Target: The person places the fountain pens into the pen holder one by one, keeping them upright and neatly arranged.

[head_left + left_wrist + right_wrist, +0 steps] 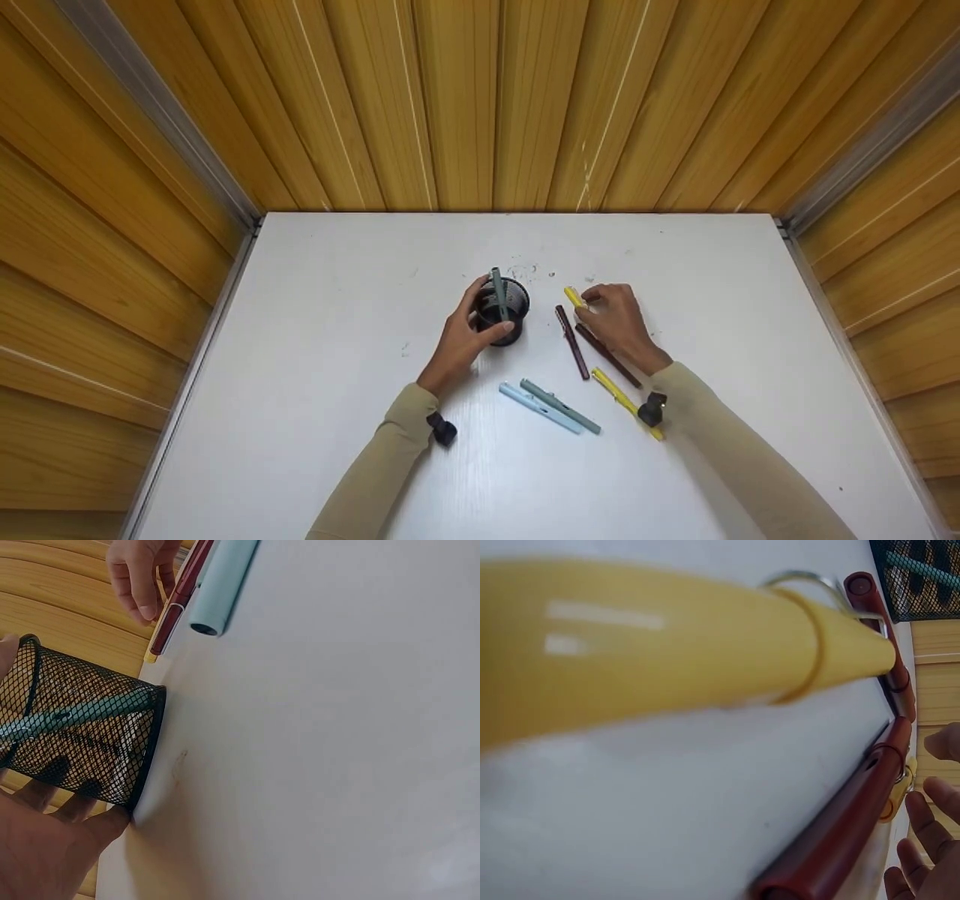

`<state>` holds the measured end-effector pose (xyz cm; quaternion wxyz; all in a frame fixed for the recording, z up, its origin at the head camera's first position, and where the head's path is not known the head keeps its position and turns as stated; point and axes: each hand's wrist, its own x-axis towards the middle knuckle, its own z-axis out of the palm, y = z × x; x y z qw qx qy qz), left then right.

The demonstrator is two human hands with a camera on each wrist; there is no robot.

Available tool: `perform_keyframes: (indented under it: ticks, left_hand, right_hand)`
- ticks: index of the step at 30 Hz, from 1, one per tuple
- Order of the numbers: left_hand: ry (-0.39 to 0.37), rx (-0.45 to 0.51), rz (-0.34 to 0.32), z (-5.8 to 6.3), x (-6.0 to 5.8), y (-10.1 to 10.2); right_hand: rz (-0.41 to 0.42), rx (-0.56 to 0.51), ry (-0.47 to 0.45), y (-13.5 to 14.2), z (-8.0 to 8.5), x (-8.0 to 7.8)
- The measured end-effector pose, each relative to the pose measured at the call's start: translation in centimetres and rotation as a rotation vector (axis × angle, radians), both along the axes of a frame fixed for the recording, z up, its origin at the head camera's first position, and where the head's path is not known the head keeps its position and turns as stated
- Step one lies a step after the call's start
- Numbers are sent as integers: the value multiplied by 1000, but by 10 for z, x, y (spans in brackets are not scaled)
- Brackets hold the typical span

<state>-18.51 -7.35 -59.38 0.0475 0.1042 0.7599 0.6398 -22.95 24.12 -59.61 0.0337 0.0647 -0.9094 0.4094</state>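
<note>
My left hand [466, 339] grips a black wire-mesh pen cup [517, 300], thumb on the near side and fingers round the far side. A dark green pen [498, 291] leans inside it, visible through the mesh in the left wrist view. To the right, my right hand [621, 321] is at a yellow pen [572, 295] lying on the table. In the right wrist view its fingers [928, 829] are spread beside that pen's clip end. Two maroon pens, one [572, 343] nearer the cup and another [611, 358] partly beneath the right hand, lie just below.
A second yellow pen [616, 388] lies partly under the right wrist's camera [652, 409]. Nearer me, a light blue pen [538, 407] and a grey-green pen [564, 409] lie side by side on the white table [337, 300]. Wood-patterned walls [465, 105] enclose the back and sides.
</note>
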Motion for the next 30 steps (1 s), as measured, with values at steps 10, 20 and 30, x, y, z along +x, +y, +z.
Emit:
perform_keyframes:
  ticks: [10, 20, 30]
  left_hand:
    - [12, 4, -8, -1, 0, -1]
    - [1, -13, 4, 1, -1, 0]
    - [-1, -1, 2, 1, 0, 0]
  right_hand:
    - [65, 65, -15, 4, 2, 3]
    - [83, 131, -9, 5, 5, 1]
    - [62, 184, -12, 0, 7, -4]
